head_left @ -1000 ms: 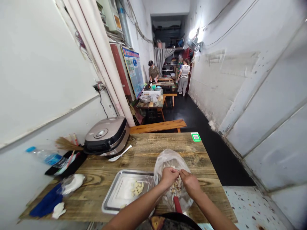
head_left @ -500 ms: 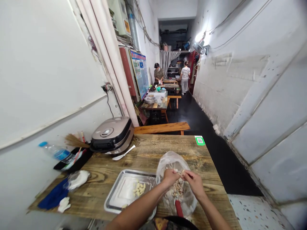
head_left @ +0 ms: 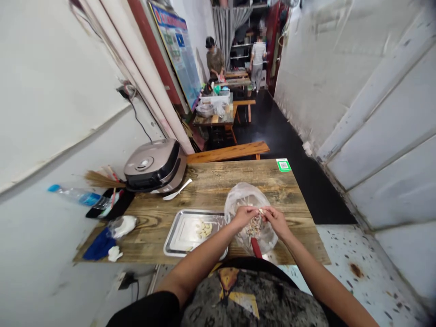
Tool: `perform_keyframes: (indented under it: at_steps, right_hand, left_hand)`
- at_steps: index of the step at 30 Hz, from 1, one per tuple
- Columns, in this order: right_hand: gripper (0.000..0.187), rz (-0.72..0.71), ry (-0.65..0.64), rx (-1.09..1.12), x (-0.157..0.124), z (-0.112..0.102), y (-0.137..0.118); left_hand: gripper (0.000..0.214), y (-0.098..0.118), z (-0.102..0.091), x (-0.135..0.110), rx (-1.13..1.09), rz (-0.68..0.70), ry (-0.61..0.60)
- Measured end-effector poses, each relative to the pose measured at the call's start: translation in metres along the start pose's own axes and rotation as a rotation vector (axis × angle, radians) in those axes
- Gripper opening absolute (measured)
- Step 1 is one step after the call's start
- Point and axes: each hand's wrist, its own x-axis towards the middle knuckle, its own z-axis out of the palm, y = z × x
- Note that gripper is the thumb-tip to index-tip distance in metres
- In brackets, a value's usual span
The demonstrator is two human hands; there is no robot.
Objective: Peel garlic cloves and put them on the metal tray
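My left hand (head_left: pixel 245 216) and my right hand (head_left: pixel 275 220) meet above a clear plastic bag (head_left: pixel 235 200), fingertips pinched together on a small pale garlic clove (head_left: pixel 260 211). Inside the open bag lie brownish unpeeled cloves and skins (head_left: pixel 254 227). A red handle (head_left: pixel 256 248) sticks out of the bag's near side; whatever it belongs to is hidden. To the left, a metal tray (head_left: pixel 172 231) carries several peeled garlic cloves (head_left: pixel 203 229). My left forearm passes over the tray's near right corner.
On the wooden table (head_left: pixel 211 190) a white plastic knife (head_left: pixel 177 190) lies beside an electric griddle (head_left: pixel 151 165). Further left are a water bottle (head_left: pixel 76 195), a blue cloth (head_left: pixel 98 245) and a white bag (head_left: pixel 122 226). A bench (head_left: pixel 228 152) stands beyond; two people are farther back.
The camera has tipped downward, so the table sits higher in view and my shirt shows. Both hands stay together over the bag, fingers still pinched on the clove.
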Motion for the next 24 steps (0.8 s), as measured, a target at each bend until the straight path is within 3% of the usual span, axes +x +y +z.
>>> perform_keyframes:
  at_steps: [5, 8, 18, 22, 24]
  right_hand:
    - [0.031, -0.003, -0.016, -0.011, -0.006, 0.003, -0.008]
    - [0.033, -0.008, -0.035, -0.034, -0.007, 0.003, -0.009]
    - [0.033, 0.004, -0.061, -0.031, -0.007, 0.002, 0.000]
    - [0.036, 0.024, -0.002, -0.036, -0.008, 0.004, 0.000]
    - [0.035, -0.034, 0.017, -0.130, -0.009, 0.004, -0.003]
  left_hand:
    - [0.040, 0.009, 0.003, -0.009, -0.347, -0.216, -0.009]
    - [0.042, 0.013, 0.001, -0.013, -0.427, -0.283, -0.016]
    - [0.024, 0.013, 0.002, -0.010, -0.182, -0.158, 0.066]
    - [0.025, 0.015, 0.005, -0.012, -0.262, -0.183, 0.058]
    - [0.024, 0.016, 0.005, -0.012, -0.295, -0.207, 0.075]
